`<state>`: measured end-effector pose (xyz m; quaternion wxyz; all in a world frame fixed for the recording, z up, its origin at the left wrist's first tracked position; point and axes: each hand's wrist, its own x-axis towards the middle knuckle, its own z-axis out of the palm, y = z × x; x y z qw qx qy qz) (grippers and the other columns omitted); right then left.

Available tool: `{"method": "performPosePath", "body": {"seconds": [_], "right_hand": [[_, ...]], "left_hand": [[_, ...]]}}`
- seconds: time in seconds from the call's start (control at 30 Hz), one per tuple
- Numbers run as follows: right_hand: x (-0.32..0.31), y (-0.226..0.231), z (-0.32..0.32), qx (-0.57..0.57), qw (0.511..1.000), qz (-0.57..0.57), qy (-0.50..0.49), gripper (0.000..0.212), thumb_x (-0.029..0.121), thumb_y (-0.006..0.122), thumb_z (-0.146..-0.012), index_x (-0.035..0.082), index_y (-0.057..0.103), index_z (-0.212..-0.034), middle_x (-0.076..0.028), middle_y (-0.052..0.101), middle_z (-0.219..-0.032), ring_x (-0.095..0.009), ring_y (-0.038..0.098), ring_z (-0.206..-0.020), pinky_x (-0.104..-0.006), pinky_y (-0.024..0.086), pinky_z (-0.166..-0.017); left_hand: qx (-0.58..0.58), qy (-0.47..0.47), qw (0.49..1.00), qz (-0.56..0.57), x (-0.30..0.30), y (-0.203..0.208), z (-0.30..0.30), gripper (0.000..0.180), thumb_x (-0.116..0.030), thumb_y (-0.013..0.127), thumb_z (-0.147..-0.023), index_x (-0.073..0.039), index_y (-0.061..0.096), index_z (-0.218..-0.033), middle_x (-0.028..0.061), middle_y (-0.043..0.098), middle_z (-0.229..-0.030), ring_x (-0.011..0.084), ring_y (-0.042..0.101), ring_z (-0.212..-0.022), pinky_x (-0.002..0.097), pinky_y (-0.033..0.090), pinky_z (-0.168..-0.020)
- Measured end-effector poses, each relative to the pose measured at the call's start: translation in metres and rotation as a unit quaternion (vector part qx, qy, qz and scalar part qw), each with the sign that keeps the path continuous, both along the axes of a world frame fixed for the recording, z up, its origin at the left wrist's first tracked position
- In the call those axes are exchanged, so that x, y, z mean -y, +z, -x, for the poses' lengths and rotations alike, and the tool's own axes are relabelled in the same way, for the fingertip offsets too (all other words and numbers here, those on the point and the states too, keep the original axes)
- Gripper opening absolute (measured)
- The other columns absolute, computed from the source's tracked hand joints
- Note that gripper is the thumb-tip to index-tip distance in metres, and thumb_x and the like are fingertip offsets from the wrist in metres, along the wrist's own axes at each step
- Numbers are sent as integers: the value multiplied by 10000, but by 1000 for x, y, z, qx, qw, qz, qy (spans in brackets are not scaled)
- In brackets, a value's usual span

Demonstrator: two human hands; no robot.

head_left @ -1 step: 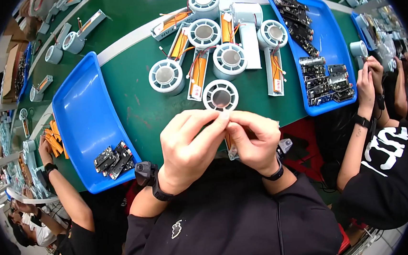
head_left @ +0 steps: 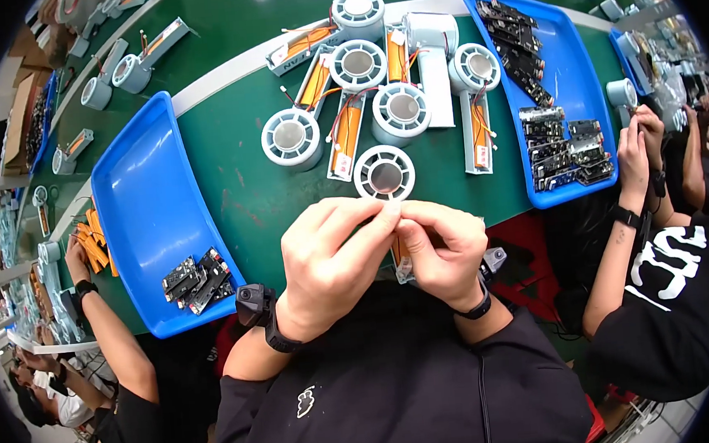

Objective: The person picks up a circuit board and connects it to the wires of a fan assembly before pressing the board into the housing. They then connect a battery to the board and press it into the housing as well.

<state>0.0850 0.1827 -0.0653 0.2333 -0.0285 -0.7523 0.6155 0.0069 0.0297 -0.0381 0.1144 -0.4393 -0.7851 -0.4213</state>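
A pale blue handheld fan (head_left: 385, 174) lies directly in front of me, its round slotted head pointing away. Its handle runs back toward me, mostly hidden under my hands; an orange battery (head_left: 402, 259) shows between them. My left hand (head_left: 328, 257) and my right hand (head_left: 444, 252) meet just below the fan's head, thumbs and forefingers pinched together tip to tip. Whatever is between the fingertips is too small or covered to make out. Beyond them several similar fans (head_left: 402, 111) lie with handles uncovered, showing orange batteries and thin red and black wires.
On the left a blue tray (head_left: 141, 213) holds a few black circuit boards (head_left: 198, 281). Another blue tray (head_left: 563, 63) on the right carries several stacks of boards (head_left: 545, 152). Co-workers' arms (head_left: 118, 344) reach in at both sides. The tabletop (head_left: 235, 189) is green.
Fans and hands appear slightly lower in the picture, as the view has shifted a little. My fingers stay pinched together at the same spot below the fan's head.
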Motion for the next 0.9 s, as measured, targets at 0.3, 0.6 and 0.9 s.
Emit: {"method": "performPosePath", "body": {"seconds": [0.3,0.6,0.9], "right_hand": [[11,-1,-5,28,989,-139,-41,376,50,790,-904,-10,617,-1232,-55,676,-765,-104,562,-558,-252,444,-517],[3,23,-18,166,983,-36,68,368,29,785,-906,-16,605,-1224,16,618,-752,-11,435,-537,-187,338,-505],[-8,11,-12,160,985,-54,-18,140,-59,734,-911,-22,727,-1046,-48,662,-810,-45,570,-680,-208,415,-572]], "left_hand": [[106,115,987,-22,4,0,5,320,-57,839,-782,-31,729,-1082,99,706,-1009,287,713,-808,375,575,-679],[113,120,986,-9,7,2,9,370,-59,842,-790,-39,711,-1135,101,695,-1028,288,713,-809,374,578,-685],[97,-41,993,54,24,8,18,416,-27,825,-765,-42,713,-1166,112,693,-1051,310,689,-932,392,572,-775]]}}
